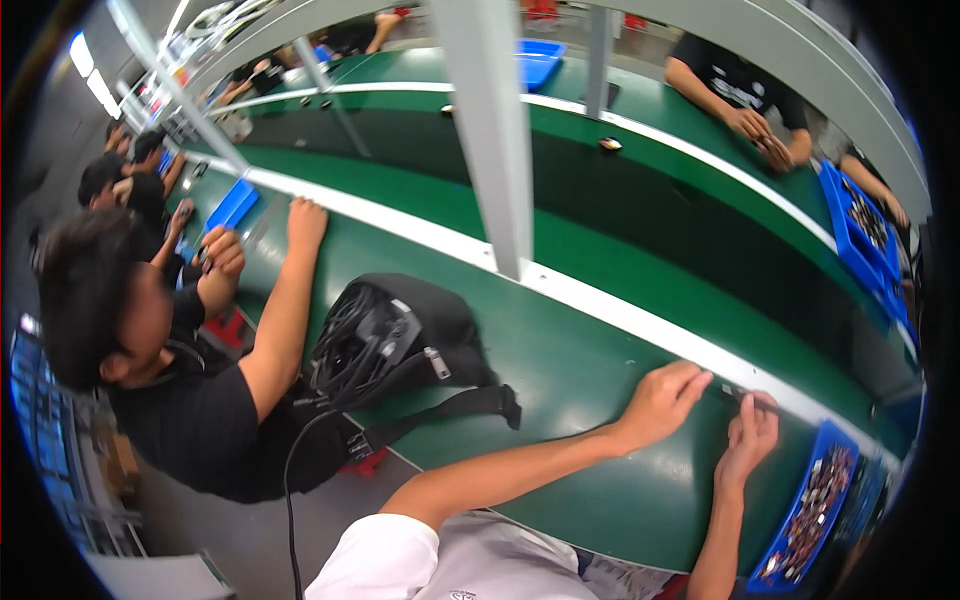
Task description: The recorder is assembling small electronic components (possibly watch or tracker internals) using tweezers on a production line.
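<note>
Head view: held the left hand [660, 408] with thumb and fingers drawn together in a pinch, and the right hand [752, 435] half curled just beside, to the right. Had a small dark part [735, 391] in the narrow gap between both hands, at the right fingertips; could not tell whether also gripped by the left. Worked over the green desk [570, 400], close to the white rail [630, 315] just beyond the hands. Had a blue tray [829, 434] of small shiny pieces [820, 490] near the right hand, to the right. Saw, left of the left hand, a black bag [440, 310] with coiled cables [350, 340] and a strap [450, 410]. Further left, saw a co-worker [200, 375] in black, one fist raised. Beyond the rail, saw a green-and-black belt [600, 250] with a small shiny item [610, 145] well ahead of the hands, a grey post [495, 150] ahead and to the left, and, across the belt, another person [745, 85], hands together.
</note>
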